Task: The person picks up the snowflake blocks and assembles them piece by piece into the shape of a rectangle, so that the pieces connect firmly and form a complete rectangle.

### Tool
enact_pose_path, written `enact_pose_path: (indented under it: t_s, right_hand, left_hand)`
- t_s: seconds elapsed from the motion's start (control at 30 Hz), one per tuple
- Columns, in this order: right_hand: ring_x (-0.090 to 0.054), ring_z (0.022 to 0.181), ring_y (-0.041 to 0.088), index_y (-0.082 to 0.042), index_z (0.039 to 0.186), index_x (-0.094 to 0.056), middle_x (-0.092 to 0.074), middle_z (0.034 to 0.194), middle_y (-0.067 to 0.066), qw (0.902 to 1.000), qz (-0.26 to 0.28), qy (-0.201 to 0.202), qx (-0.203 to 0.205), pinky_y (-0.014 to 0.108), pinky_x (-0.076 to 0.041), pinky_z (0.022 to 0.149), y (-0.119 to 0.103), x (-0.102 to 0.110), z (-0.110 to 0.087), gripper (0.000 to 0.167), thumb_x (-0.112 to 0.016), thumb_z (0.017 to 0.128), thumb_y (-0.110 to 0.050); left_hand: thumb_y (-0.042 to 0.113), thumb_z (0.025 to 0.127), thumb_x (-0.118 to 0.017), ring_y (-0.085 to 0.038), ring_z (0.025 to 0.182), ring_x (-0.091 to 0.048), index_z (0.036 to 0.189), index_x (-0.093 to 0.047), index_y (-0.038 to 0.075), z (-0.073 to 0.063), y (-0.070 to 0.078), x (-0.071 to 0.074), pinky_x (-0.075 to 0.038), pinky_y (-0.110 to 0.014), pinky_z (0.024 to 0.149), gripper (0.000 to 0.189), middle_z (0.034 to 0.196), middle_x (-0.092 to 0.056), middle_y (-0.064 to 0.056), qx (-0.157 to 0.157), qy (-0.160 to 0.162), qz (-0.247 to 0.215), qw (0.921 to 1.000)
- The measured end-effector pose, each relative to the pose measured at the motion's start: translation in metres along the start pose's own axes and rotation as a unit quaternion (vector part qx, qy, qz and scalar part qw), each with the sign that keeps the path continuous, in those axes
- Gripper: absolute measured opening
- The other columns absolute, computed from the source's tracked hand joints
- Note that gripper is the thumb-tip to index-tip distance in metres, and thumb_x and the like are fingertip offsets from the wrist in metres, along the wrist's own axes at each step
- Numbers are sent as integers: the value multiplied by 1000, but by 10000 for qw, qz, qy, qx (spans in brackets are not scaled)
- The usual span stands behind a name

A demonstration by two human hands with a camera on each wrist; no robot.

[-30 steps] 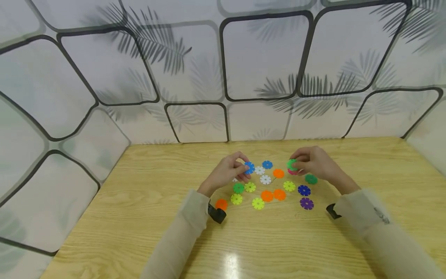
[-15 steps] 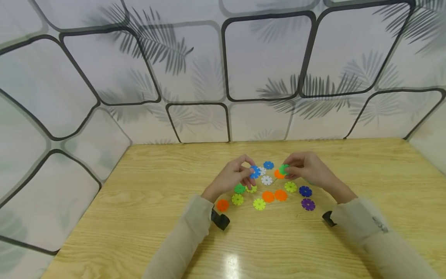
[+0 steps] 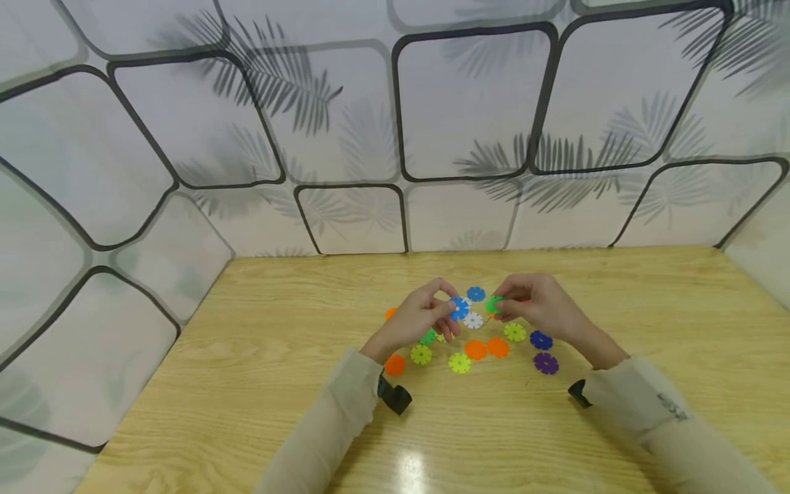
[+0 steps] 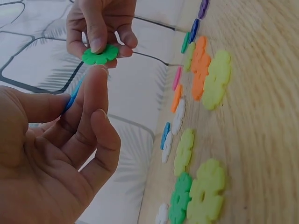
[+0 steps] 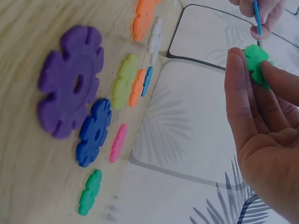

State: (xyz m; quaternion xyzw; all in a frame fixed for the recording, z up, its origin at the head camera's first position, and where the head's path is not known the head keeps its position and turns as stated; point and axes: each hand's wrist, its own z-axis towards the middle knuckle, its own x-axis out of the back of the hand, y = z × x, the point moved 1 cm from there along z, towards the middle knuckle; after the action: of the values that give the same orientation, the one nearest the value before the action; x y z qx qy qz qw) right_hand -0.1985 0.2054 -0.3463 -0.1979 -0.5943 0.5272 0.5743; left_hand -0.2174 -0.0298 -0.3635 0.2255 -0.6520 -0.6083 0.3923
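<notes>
My left hand (image 3: 416, 317) pinches a blue interlocking disc (image 3: 459, 309) between thumb and fingers, above the table. Facing it, my right hand (image 3: 543, 305) pinches a green interlocking disc (image 3: 492, 304). Both discs are flower-shaped plastic with notched rims. In the left wrist view the green disc (image 4: 99, 56) is tilted nearly flat, while the blue disc (image 4: 73, 97) shows mostly its edge. A small gap separates the two discs in the head view. Below the hands, a white disc (image 3: 472, 320) lies on the table, and another blue disc (image 3: 476, 293) lies behind it.
Several loose discs lie on the wooden table (image 3: 481, 418). Among them are orange discs (image 3: 475, 350), a yellow disc (image 3: 459, 363), a purple disc (image 3: 546, 363) and a dark blue disc (image 3: 541, 339). A patterned wall (image 3: 457, 213) stands behind the table.
Both hands have moved toward each other. The blue disc has shifted right and slightly down, and the green disc left. A pink disc beneath my right hand is now mostly hidden in the head view.
</notes>
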Motion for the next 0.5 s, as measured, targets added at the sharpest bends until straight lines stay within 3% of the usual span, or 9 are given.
enact_pose_path:
  t_s: [0.23,0.5]
  right_hand:
    - [-73,76,25,8,90,-66,-72,88,20,9994,38,-91,322,40,-61,67,-4,-3,-1,10,-60,95,14]
    - [-73,79,20,8,88,-65,-71,89,22,9982,246,-170,528,41,-60,70,-4,-9,-3,12,-58,94,17]
  left_hand:
    - [3,108,-45,-17,60,-64,118,-49,-2,1,3,-3,-58,-38,71,12,77,-70,-16,21,-57,-141,9999]
    - [2,107,-45,-13,59,-63,116,-48,-3,0,1,-6,-57,-31,68,10,76,-70,-13,80,-116,-268,9995]
